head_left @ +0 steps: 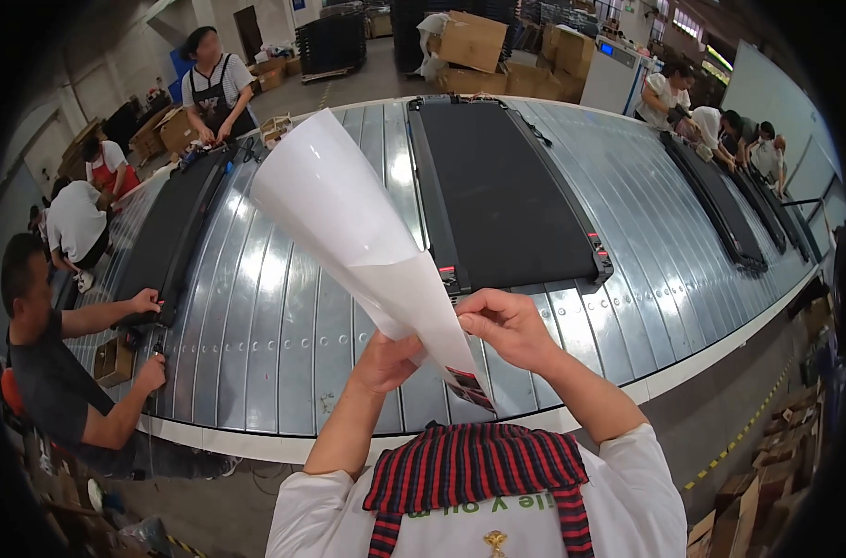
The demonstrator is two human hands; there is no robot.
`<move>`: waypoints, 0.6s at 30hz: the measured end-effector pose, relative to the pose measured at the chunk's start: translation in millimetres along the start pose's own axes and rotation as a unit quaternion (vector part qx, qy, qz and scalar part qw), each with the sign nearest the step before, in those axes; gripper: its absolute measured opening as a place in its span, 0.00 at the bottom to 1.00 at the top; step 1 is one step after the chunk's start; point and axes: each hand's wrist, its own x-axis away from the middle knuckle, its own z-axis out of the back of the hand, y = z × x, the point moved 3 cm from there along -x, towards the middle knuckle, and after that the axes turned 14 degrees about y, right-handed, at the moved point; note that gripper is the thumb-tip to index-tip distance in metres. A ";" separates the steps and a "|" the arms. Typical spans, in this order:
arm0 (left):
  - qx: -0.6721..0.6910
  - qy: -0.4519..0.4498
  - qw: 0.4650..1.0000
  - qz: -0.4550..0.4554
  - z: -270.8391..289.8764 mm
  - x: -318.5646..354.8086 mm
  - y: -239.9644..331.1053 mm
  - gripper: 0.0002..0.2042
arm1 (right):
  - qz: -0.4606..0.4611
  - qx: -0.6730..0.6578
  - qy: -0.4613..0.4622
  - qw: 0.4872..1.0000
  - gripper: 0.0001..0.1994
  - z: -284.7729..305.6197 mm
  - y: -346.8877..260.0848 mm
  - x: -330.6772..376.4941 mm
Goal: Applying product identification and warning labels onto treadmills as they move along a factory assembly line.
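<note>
A large white glossy sheet [344,205], curled into a loose cone, is held up before my chest. It looks like label paper, with small dark and red printed patches at its lower end. My left hand [387,361] is closed round the lower part of the sheet. Pinched fingers of my right hand [508,325] grip the sheet's right edge. Just beyond, a black treadmill deck [502,186] with a belt lies on the slatted metal conveyor [283,363]. Red marks show on its near corners, and the sheet covers part of its left side.
At the left, a co-worker in a dark shirt [55,372] handles another black deck [167,242]. Someone in a striped top [220,88] stands across the conveyor. More decks [720,200] and people are at the right. Cardboard boxes [474,42] are stacked behind.
</note>
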 end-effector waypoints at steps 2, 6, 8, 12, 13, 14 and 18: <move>-0.021 0.016 1.000 -0.001 6.5 2.4 2.6 0.26 | 0.008 0.019 0.003 1.000 0.07 -7.2 -1.3 0.0; -0.033 0.002 0.999 -0.037 15.7 6.8 3.6 0.26 | 0.112 0.085 0.034 0.990 0.05 -13.8 3.2 -1.5; -0.046 0.029 0.997 -0.049 18.1 10.4 2.4 0.27 | 0.110 0.111 0.014 0.988 0.05 -14.5 15.4 -2.0; -0.026 0.040 0.998 -0.039 14.2 16.2 -3.1 0.26 | 0.103 0.106 -0.008 0.989 0.06 -15.3 18.4 2.2; -0.042 0.063 0.997 -0.034 13.0 18.6 -4.0 0.26 | 0.110 0.110 -0.012 0.988 0.06 -15.1 20.7 2.6; -0.057 0.087 0.994 -0.029 12.4 20.6 -5.2 0.26 | 0.117 0.107 -0.014 0.987 0.06 -13.4 21.6 2.9; -0.052 0.093 0.994 -0.011 11.6 19.9 -11.1 0.27 | 0.173 0.142 -0.038 0.974 0.06 -4.9 27.5 1.6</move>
